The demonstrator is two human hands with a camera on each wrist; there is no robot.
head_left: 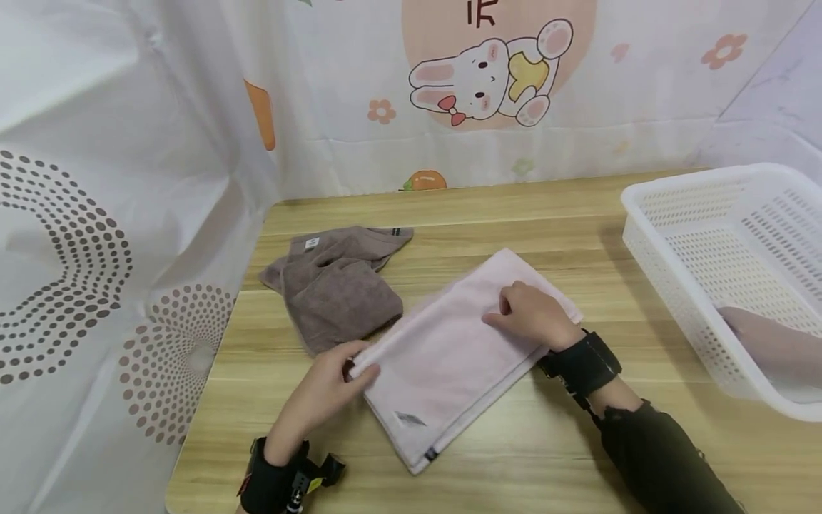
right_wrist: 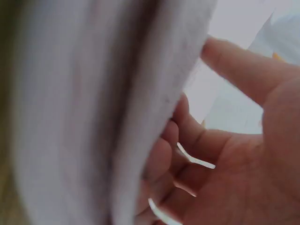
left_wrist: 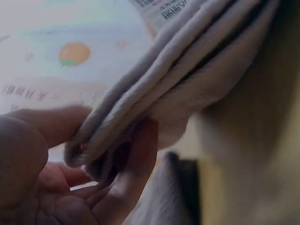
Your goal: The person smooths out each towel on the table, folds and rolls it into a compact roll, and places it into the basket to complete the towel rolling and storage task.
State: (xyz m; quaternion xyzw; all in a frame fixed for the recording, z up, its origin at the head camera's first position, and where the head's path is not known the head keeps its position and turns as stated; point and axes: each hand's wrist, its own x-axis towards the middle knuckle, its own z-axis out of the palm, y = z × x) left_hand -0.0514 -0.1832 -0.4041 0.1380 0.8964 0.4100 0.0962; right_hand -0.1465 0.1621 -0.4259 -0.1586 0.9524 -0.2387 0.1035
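A folded pale pink towel (head_left: 449,335) lies slantwise on the wooden table, with a small grey label and a dark tag near its lower corner. My left hand (head_left: 337,375) pinches its left corner. Several folded layers of the towel (left_wrist: 154,93) show between thumb and fingers in the left wrist view. My right hand (head_left: 533,314) rests on the towel's right part, fingers loosely bent. Close up in the right wrist view, the fingertips (right_wrist: 159,157) touch the cloth's surface. Behind the left hand, a crumpled brown-grey towel (head_left: 340,285) lies close to the pink one.
A white perforated plastic basket (head_left: 681,278) stands at the right, with a rolled mauve-brown cloth (head_left: 777,343) inside. A printed curtain (head_left: 347,93) with a cartoon rabbit hangs along the table's back edge, and a patterned sheet (head_left: 128,214) hangs at the left.
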